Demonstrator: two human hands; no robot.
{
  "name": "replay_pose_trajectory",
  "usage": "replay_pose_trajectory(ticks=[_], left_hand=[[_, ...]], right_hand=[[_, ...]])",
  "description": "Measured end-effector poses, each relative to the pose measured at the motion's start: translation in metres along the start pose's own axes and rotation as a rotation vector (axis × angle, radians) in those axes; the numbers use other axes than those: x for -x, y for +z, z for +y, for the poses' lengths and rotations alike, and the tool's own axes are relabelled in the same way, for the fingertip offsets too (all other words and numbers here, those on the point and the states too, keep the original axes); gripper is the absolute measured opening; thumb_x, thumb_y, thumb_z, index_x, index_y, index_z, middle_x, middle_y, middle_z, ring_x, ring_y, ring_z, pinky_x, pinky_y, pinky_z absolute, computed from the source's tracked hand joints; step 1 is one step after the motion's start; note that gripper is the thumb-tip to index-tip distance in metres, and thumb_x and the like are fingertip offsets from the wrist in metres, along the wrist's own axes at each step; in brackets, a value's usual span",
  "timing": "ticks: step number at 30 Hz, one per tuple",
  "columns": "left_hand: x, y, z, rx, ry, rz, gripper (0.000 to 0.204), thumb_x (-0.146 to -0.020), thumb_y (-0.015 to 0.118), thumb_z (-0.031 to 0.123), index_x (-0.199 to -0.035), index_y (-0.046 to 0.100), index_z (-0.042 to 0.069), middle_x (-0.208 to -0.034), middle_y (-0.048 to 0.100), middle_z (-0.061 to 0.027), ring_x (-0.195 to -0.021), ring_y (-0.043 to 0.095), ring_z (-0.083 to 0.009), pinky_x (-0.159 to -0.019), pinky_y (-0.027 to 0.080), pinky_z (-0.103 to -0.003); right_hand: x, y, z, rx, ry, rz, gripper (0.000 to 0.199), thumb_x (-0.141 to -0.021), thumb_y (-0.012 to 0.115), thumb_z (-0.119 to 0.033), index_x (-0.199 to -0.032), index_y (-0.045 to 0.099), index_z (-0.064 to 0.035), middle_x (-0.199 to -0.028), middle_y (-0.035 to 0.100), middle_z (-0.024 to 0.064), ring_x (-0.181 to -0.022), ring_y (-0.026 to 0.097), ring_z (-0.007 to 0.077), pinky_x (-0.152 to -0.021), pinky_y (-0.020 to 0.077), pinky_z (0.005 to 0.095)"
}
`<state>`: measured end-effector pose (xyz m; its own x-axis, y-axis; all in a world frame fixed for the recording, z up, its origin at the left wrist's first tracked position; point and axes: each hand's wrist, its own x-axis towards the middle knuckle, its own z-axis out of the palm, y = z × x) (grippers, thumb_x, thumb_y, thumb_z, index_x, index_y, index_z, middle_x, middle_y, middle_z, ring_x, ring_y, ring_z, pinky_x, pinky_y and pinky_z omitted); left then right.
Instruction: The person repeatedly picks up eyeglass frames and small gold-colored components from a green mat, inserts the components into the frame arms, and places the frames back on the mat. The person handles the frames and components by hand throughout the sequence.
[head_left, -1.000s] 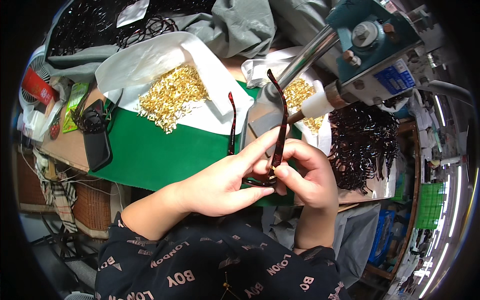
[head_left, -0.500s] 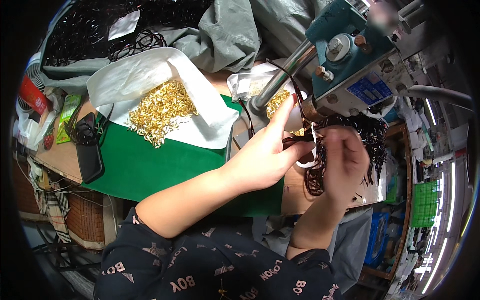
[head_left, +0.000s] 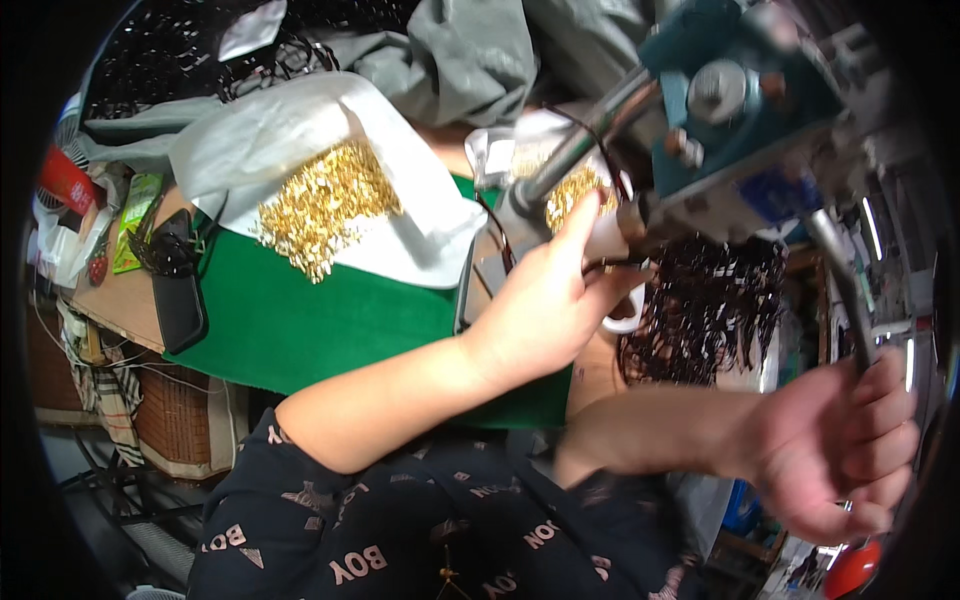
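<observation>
My left hand (head_left: 545, 300) is closed on a dark eyeglass frame (head_left: 507, 245) beneath the head of a green hand press (head_left: 700, 150). Thin temples of the frame stick up beside the fingers; the part under the press head is largely hidden. At the right, my right hand (head_left: 840, 440) has its fingers curled round the press's metal lever (head_left: 840, 280), which ends in a red knob (head_left: 852, 572) below the hand. Small gold-coloured metal pieces (head_left: 578, 200) lie in a container just behind my left hand. A white rim (head_left: 628, 318) shows under its fingertips.
On a green mat (head_left: 280, 335), a white sheet or bag (head_left: 425, 240) bears a heap of gold-coloured metal pieces (head_left: 330, 200). A black phone (head_left: 180, 310) lies at the left. Many dark eyeglass frames (head_left: 705, 310) are piled right of the press; more dark pieces fill the back left.
My right hand has left the eyeglass frame, moved right and closed on the lever. The lever has swung down. My left hand stays at the frame, and the whole view has shifted slightly.
</observation>
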<state>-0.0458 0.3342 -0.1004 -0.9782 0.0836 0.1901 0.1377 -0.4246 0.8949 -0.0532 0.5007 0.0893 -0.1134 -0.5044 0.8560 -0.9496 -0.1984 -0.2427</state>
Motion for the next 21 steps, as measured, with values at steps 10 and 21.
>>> replay_pose_trajectory(ticks=[10,21], left_hand=[[0.049,-0.052,0.048,-0.769,0.324,-0.088,0.065,-0.088,0.057,0.037,-0.136,0.033,0.0,-0.074,0.063,-0.0131,-0.058,0.062,-0.026,-0.06,0.05,-0.032],[0.169,-0.198,0.113,-1.224,-0.099,0.78,0.025,-0.077,0.067,0.017,-0.096,0.065,0.0,-0.06,0.061,-0.007,-0.051,0.058,-0.0095,-0.049,0.044,-0.024]], right_hand=[[-0.005,0.092,0.003,0.213,0.078,0.976,0.015,-0.085,0.048,-0.018,-0.084,0.036,-0.008,-0.073,0.035,0.0056,-0.066,0.039,0.0174,-0.069,0.0397,0.0305],[0.105,0.137,0.033,0.401,0.456,0.656,0.021,-0.089,0.055,-0.009,-0.104,0.051,0.0043,-0.087,0.06,0.0137,-0.077,0.056,0.0222,-0.07,0.047,0.0309]])
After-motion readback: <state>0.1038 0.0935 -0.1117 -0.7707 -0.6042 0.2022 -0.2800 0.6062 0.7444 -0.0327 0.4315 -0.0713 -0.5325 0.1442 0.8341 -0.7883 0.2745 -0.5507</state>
